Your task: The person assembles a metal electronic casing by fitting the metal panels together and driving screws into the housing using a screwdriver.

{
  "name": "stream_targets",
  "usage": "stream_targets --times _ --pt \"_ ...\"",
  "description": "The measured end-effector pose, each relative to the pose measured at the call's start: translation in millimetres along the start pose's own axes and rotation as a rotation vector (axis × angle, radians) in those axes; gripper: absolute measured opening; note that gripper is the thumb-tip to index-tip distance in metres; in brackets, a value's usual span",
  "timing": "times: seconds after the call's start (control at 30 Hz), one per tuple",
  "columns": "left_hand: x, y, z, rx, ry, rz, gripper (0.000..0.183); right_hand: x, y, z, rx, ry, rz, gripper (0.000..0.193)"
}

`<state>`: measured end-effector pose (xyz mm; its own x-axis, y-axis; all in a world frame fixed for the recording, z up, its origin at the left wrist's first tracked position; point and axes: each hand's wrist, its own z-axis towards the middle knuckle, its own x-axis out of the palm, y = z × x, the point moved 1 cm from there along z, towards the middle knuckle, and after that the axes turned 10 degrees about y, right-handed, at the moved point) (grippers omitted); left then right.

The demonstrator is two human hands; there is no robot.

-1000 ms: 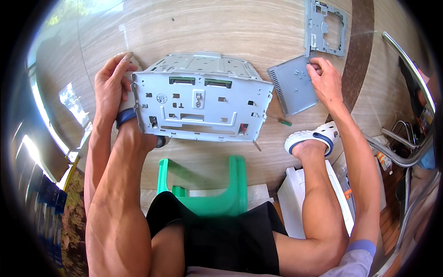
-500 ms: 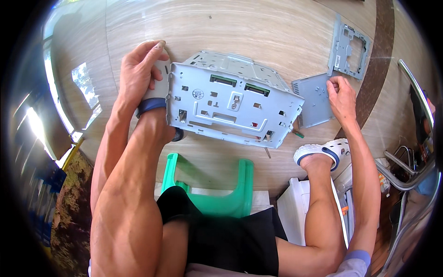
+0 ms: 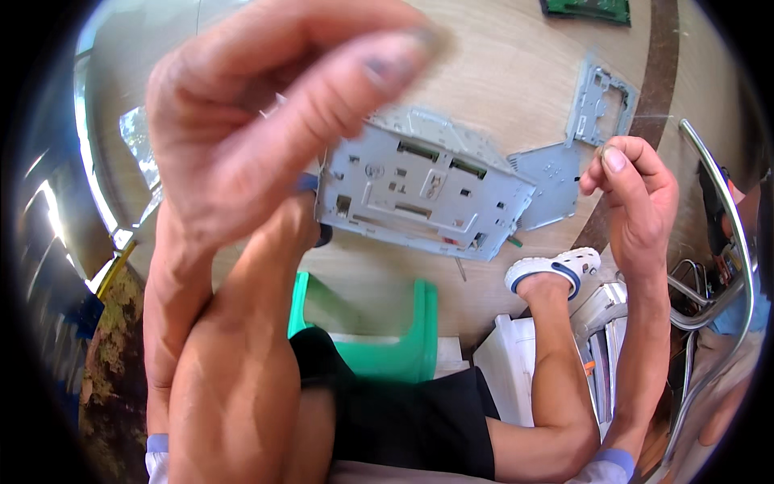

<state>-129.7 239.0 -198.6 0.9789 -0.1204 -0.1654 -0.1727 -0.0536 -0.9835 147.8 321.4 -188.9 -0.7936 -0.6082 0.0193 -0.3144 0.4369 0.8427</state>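
My left hand (image 3: 242, 129) is raised close to the camera, its thumb pressed to the curled index finger. Blur at the tips hides whatever might be between them. Behind it on the floor stands a grey sheet-metal computer case frame (image 3: 419, 189), with slots and cutouts in its facing side. My right hand (image 3: 641, 185) is held up beside a flat grey metal panel (image 3: 552, 181), thumb and fingertips pinched together. A tiny dark bit shows by those fingertips, too small to name. Above the panel lies a grey metal bracket (image 3: 592, 109) with a large opening.
A green circuit board (image 3: 587, 8) lies at the far edge of view. Between my legs stands a green plastic stool (image 3: 387, 355). A white box (image 3: 508, 363) is by my right leg, with curved metal tubing (image 3: 726, 194) beyond. Another person sits at the far right.
My left hand has risen from beside the case frame toward the camera. My right hand has lifted off the flat panel and turned, fingertips pinched. The view has shifted slightly.
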Motion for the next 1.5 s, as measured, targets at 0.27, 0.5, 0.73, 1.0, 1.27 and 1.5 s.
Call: stream_targets --times 0.27,0.5,0.73,1.0,1.27,1.5 --pt "-1.6 -15.6 18.9 0.199 0.105 -0.308 0.023 95.0 61.5 7.1 -0.071 0.193 0.415 0.03" --pt "-1.2 -9.2 8.9 -0.042 0.036 -0.621 0.017 119.6 58.3 12.3 -0.056 0.108 0.484 0.029" --pt "-5.3 3.7 4.4 -0.08 0.085 -0.796 0.02 142.7 50.1 19.5 -0.06 -0.056 0.429 0.026" --pt "-1.4 10.7 -1.6 -0.044 0.076 -0.778 0.023 119.1 14.4 -31.7 -0.249 -0.711 -0.312 0.026" --pt "2.4 14.2 -14.2 -0.135 0.012 -0.697 0.025 117.2 -210.4 -132.4 0.442 -0.72 -0.508 0.022" --pt "11.7 9.0 -26.9 -0.238 0.052 -0.56 0.031 155.4 -234.3 -82.3 0.379 -0.384 -0.834 0.04"
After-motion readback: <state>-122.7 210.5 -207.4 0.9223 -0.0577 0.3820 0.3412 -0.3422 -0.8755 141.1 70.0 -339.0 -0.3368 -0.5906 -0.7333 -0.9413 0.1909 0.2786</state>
